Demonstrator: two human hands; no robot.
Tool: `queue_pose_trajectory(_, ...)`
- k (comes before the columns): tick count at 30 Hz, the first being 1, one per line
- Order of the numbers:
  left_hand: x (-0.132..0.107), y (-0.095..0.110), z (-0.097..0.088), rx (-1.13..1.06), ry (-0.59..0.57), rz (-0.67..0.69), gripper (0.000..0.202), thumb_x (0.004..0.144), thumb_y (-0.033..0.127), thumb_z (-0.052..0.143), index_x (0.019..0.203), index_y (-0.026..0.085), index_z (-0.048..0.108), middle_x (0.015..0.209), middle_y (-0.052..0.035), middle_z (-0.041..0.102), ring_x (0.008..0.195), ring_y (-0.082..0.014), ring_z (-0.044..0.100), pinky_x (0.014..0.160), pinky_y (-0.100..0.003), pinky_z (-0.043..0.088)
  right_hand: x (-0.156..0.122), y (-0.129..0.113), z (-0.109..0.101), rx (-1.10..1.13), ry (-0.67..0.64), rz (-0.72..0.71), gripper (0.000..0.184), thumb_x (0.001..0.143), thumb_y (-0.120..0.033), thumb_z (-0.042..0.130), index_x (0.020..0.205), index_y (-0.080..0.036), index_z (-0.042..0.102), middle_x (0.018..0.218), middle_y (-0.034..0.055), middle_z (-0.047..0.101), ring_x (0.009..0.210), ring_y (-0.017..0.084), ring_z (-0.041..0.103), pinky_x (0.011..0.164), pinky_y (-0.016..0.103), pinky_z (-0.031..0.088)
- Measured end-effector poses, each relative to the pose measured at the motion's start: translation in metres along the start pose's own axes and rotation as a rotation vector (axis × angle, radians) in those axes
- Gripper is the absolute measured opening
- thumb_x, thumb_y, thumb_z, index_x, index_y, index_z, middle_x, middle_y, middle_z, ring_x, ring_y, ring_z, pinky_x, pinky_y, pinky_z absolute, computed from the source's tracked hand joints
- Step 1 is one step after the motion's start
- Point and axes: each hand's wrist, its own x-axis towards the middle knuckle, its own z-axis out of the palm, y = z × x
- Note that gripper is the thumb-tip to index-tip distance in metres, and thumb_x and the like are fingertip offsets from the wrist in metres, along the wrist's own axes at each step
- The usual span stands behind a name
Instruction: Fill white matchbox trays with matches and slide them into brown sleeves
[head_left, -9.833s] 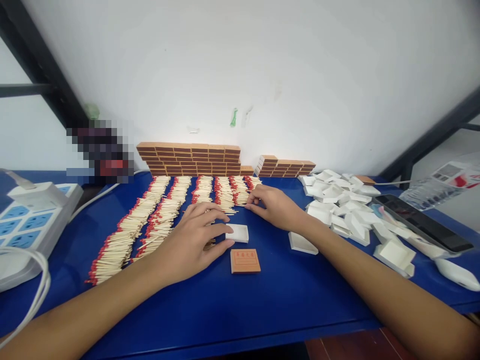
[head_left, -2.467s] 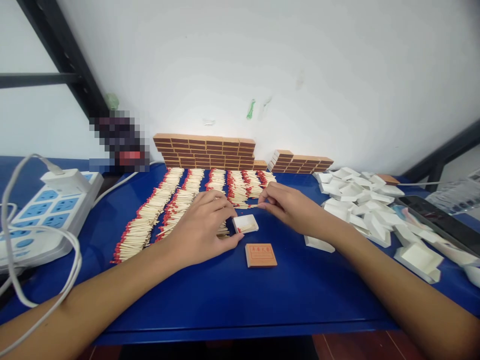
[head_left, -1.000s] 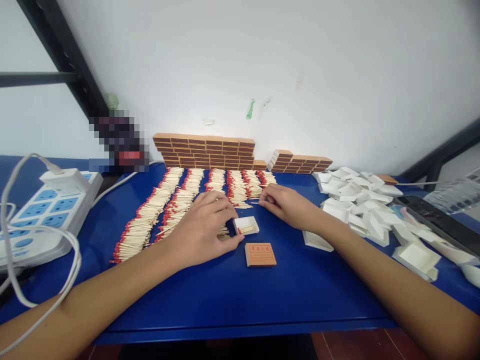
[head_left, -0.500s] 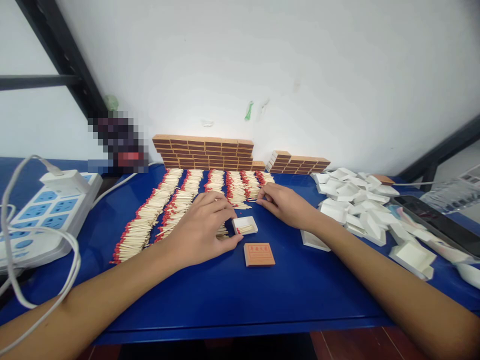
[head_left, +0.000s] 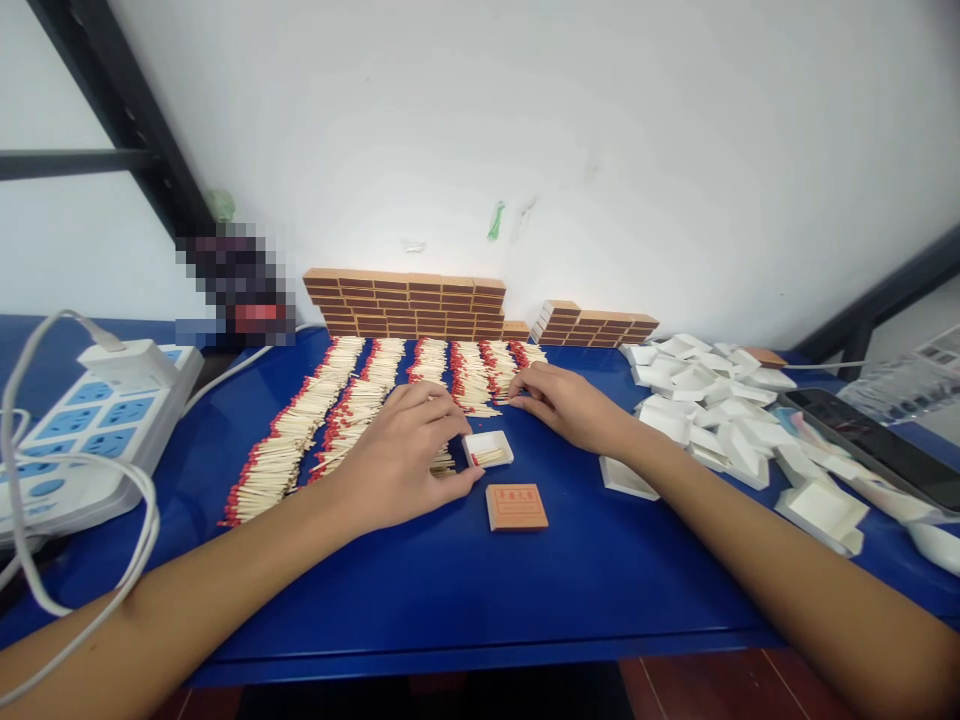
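My left hand [head_left: 405, 455] curves around the left end of a small white matchbox tray [head_left: 491, 445], thumb in front and fingers behind. A few red-tipped matches lie inside the tray. My right hand [head_left: 566, 405] has its thumb and fingertips pinched together at the near end of the rightmost row of matches [head_left: 529, 353]; the fingers partly hide what is between them. An orange matchbox sleeve [head_left: 517, 507] with red print lies in front of the tray. Longer rows of loose matches [head_left: 292, 440] stretch to the left, partly covered by my left hand.
Stacked matchboxes [head_left: 409, 305] line the wall, with a lower stack [head_left: 600, 325] to their right. A heap of white trays [head_left: 705, 400] lies at right, beside a phone [head_left: 877, 445]. On the left are a power strip [head_left: 97, 430] and white cable [head_left: 154, 500]. The blue table's edge [head_left: 480, 660] is nearest me.
My right hand has shifted very slightly left at the matches. My left hand stays on the tray; the whole view has drifted a little.
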Motion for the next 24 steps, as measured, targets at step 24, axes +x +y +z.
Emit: queue_pose_trajectory(24,0.0,0.001,-0.001,0.002,0.003,0.002,0.02,0.092,0.037,0.078,0.102,0.02,0.073,0.108,-0.0065,0.077,0.118,-0.0294,0.063,0.108,-0.051,0.05,-0.007,-0.002,-0.019,0.011,-0.11,0.14,0.023,0.104,-0.039,0.057,0.089,-0.022,0.063,0.081,0.0039,0.063,0.075,0.021,0.056,0.068,0.033,0.04)
